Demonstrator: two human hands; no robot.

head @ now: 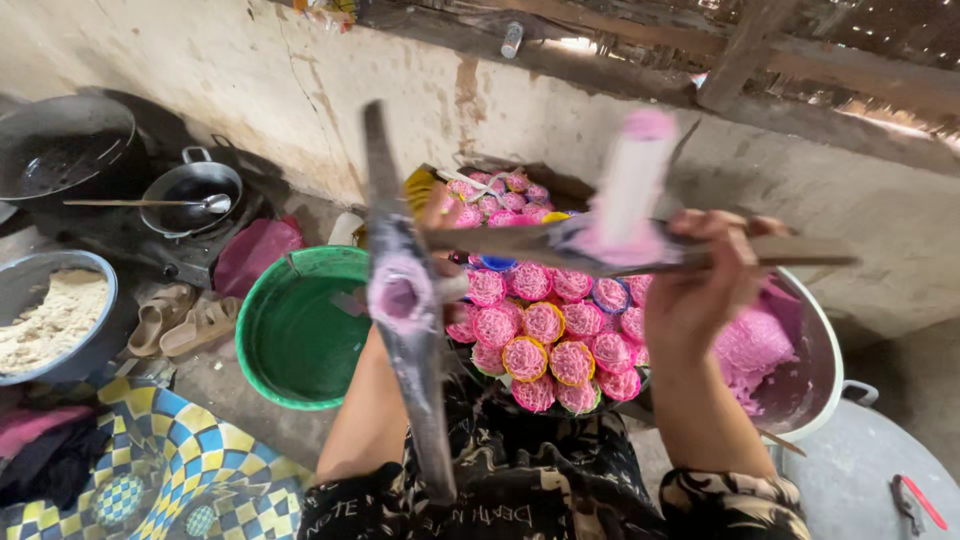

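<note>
The wooden press [410, 300] in the hands is looking dark, worn and matt, its grain dulled, with soft pink dough [398, 296] smeared damp around its hole. The white plunger [632, 190] is showing a smooth, faintly glossy surface, perhaps plastic. The green basin [290, 345] is gleaming as smooth plastic, scuffed inside. The big bowl [822, 345] of pink dough is shining like pale metal. The pink noodle nests [545, 330] are looking stringy and moist in bright, glossy plastic cups. The wok [190, 190] is appearing as blackened, matt metal. The wall [250, 80] is looking rough, cracked and stained plaster. The checked mat [190, 470] is looking woven, with a slight sheen.
</note>
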